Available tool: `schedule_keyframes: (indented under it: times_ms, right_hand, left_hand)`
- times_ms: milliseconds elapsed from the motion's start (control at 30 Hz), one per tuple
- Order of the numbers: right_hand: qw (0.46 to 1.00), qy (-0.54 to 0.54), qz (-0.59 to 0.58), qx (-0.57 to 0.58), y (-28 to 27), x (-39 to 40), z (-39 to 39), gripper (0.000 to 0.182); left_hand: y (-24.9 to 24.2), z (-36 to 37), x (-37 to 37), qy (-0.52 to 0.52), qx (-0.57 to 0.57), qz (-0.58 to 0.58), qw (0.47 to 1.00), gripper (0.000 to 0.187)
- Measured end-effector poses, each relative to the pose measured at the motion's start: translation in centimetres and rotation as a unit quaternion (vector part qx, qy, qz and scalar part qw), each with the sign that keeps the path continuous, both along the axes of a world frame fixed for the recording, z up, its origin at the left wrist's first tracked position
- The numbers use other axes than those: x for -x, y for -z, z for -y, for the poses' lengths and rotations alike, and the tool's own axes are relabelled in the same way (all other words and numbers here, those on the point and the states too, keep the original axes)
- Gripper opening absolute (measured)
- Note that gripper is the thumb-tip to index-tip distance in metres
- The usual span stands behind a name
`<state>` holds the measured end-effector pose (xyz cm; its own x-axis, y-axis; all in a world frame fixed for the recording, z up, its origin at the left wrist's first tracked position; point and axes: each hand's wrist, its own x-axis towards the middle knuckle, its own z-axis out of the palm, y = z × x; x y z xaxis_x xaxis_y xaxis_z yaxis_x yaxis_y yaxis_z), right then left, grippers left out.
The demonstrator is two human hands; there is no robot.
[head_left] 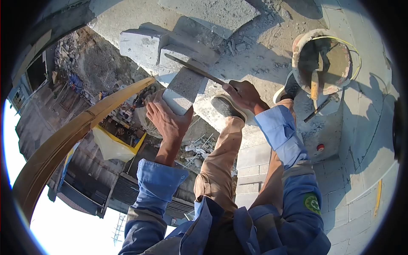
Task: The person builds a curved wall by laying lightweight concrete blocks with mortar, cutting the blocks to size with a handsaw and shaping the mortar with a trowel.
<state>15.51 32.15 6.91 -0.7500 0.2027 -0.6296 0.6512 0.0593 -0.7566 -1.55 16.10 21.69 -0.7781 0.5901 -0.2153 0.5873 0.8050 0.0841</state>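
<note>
My right hand (245, 95) is closed round the near end of a machete (193, 68), its long, narrow blade reaching up and left across a grey concrete block (189, 83). The blade's far tip lies over the paler blocks behind. At the block's near end, my left hand (168, 114) grips it, fingers along the left side and thumb at the lower right corner. A rough-faced block (140, 46) sits just beyond, on the ledge's edge.
A mortar bucket (299, 63) holds a trowel (314, 85); a hammer (321, 108) lies beside it. A curved bamboo pole (89, 119) crosses on the left, over a drop to rubble and roofs. A slab (212, 15) lies at the top; a block wall (359, 157) stands right.
</note>
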Motion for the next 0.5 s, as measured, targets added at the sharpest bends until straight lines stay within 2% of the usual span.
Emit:
schedule_keyframes:
  times_ms: [33, 100, 233, 267, 300, 367, 433, 500]
  right_hand:
    - [1.0, -0.015, -0.02, -0.004, -0.4, -0.5, 0.1, 0.074]
    - [0.999, 0.017, 0.037, 0.026, 1.6, -0.6, -0.2, 0.073]
    - [0.997, -0.019, 0.064, 0.029, -1.7, -0.3, -0.8, 0.071]
    - [0.998, -0.047, -0.038, -0.034, -2.7, -0.9, -0.1, 0.07]
    - [0.985, -0.113, 0.114, 0.059, -3.6, -1.4, 0.1, 0.067]
    - [0.992, 0.013, -0.102, 0.07, -7.4, -0.4, 0.3, 0.069]
    - [0.993, 0.024, -0.09, 0.07, -8.1, -0.3, 0.2, 0.07]
    - [0.995, -0.045, -0.041, 0.085, -8.2, -0.2, -0.4, 0.069]
  left_hand:
    - [-0.1, 0.3, -0.4, 0.0, 0.005, -0.001, 1.0, 0.094]
    - [-0.4, 0.3, -0.7, 0.018, -0.01, 0.007, 1.0, 0.094]
    - [-0.2, 0.2, -0.5, 0.004, -0.007, 0.012, 1.0, 0.096]
    - [0.0, 0.2, -0.5, 0.002, -0.009, 0.012, 1.0, 0.096]
    - [0.0, 0.3, -0.5, -0.001, -0.009, 0.009, 1.0, 0.096]
    - [-0.3, 0.4, -0.5, 0.002, 0.0, 0.009, 1.0, 0.094]
    - [-0.2, 0.1, -0.5, 0.008, 0.002, 0.01, 1.0, 0.091]
    - [-0.3, 0.1, -0.5, 0.006, 0.023, 0.006, 1.0, 0.092]
